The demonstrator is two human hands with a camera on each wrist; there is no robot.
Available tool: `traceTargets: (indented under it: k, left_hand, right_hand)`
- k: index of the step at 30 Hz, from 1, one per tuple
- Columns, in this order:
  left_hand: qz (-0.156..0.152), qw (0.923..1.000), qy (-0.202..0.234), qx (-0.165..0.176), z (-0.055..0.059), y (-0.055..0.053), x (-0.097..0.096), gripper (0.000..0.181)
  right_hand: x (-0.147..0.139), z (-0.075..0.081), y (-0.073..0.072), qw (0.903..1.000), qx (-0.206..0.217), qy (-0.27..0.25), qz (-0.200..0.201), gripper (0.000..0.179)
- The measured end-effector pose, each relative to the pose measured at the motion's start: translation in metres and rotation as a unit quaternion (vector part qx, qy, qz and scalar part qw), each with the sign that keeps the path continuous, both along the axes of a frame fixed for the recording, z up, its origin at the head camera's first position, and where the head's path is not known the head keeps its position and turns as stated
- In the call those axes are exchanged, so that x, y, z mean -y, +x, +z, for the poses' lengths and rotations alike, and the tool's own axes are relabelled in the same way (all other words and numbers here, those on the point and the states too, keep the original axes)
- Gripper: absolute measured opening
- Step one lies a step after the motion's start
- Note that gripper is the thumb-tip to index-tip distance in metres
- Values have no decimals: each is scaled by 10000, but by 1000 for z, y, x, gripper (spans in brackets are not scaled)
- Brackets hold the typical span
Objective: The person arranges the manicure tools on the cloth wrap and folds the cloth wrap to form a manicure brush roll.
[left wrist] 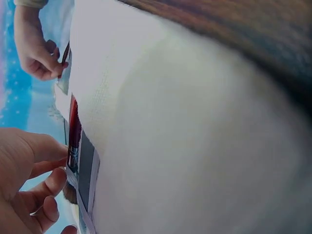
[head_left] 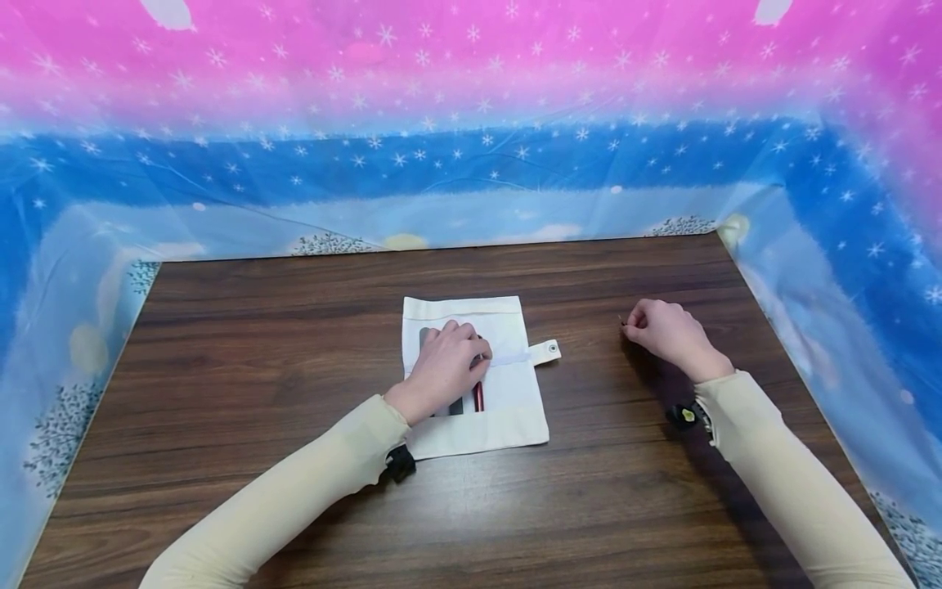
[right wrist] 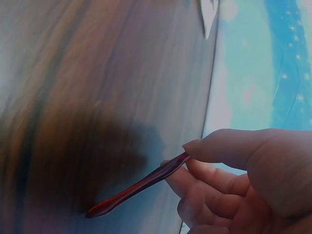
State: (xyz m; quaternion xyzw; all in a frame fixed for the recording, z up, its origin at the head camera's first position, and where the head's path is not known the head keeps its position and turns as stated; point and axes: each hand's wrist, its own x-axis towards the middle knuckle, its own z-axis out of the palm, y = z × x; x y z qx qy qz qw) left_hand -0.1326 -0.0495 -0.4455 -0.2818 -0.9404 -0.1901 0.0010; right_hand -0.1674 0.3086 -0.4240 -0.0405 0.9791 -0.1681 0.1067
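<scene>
The white fabric pouch (head_left: 515, 409) lies unfolded on the table, a grey flat piece (head_left: 457, 406) and a red-handled brush (head_left: 479, 397) in it. My left hand (head_left: 446, 366) is over the pouch. In the left wrist view its thumb and finger pinch the pouch's thin elastic band (left wrist: 84, 207) beside the brush's metal ferrule; dark bristles show below. Off to the right, my right hand (head_left: 668, 331) pinches a slender, dark red brush handle (right wrist: 139, 186) between thumb and fingers. The handle's free end points away from the hand, and its other end is hidden by the fingers.
A snap strap (head_left: 545, 352) sticks out from the pouch's right side. The dark wooden table (head_left: 257, 352) is bordered by a snowflake-patterned cloth (head_left: 456, 164) at the back and both sides. A black wrist device (head_left: 684, 415) sits by the right sleeve.
</scene>
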Motion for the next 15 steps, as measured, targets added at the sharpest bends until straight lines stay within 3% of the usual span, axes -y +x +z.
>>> traceTargets:
  k: [15]
  left_hand:
    - [-9, 9999, -30, -110, 1, 0, -2, 11]
  right_hand:
    - [44, 15, -9, 9969, -52, -688, 383, 12]
